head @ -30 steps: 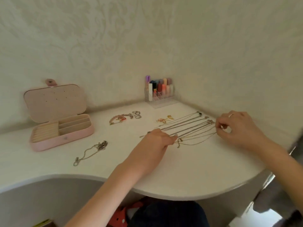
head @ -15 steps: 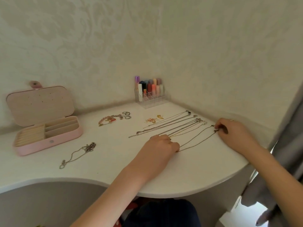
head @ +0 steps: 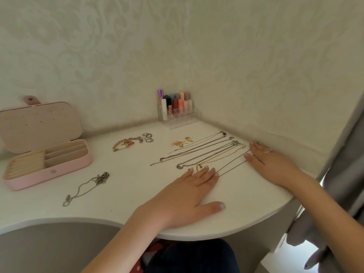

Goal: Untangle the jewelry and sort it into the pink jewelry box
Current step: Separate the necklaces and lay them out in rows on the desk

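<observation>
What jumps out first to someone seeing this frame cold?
The row of necklace chains laid out straight across the white table, with the left hand and right hand flat at either end. Next, the open pink jewelry box at far left, compartments apparently empty.

Necklaces (head: 204, 152) lie straightened in rows; pink jewelry box (head: 47, 166) open.

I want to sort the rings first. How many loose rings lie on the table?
3, in a cluster behind the pink bracelet: two touching at the back, one nearer. A fourth sits on the right hand.
</observation>
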Demonstrator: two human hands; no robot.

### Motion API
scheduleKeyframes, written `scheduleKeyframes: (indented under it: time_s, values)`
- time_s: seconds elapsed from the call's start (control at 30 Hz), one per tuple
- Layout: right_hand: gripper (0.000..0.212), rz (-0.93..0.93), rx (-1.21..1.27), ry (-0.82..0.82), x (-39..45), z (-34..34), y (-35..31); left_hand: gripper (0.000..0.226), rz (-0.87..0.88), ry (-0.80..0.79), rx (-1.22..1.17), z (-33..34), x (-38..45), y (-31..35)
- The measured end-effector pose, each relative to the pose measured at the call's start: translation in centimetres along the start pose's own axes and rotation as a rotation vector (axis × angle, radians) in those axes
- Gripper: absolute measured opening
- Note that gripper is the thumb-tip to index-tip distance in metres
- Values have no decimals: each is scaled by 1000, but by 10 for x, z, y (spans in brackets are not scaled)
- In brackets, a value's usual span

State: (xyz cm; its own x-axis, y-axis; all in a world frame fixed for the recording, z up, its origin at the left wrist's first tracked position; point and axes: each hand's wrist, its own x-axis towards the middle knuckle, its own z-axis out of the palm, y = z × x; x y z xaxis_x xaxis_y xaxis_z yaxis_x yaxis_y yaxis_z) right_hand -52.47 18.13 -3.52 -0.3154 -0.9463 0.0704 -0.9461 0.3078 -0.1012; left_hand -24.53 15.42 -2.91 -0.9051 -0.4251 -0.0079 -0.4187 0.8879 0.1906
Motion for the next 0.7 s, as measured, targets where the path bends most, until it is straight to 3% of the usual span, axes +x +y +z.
scheduleKeyframes:
  time_s: [0.13, 0.27, 0.43, 0.5, 0.7]
  values:
    - [66, -13, 1, 69, -1, 0, 0, 79, -62, 17, -24, -2, -2, 3]
    - [67, -154, 63, 136, 2, -1, -3, 79, -101, 141, 47, -4, 7, 2]
    - [83, -184, 80, -11, 21, -1, -11, 74, -220, 45, 44, -3, 35, 1]
    - [75, -166, 58, -89, 28, 0, -12, 74, -273, -1, 45, -2, 39, -3]
    - [77, -126, 42, -87, 42, 4, -14, 72, -305, -33, 29, -3, 42, -16]
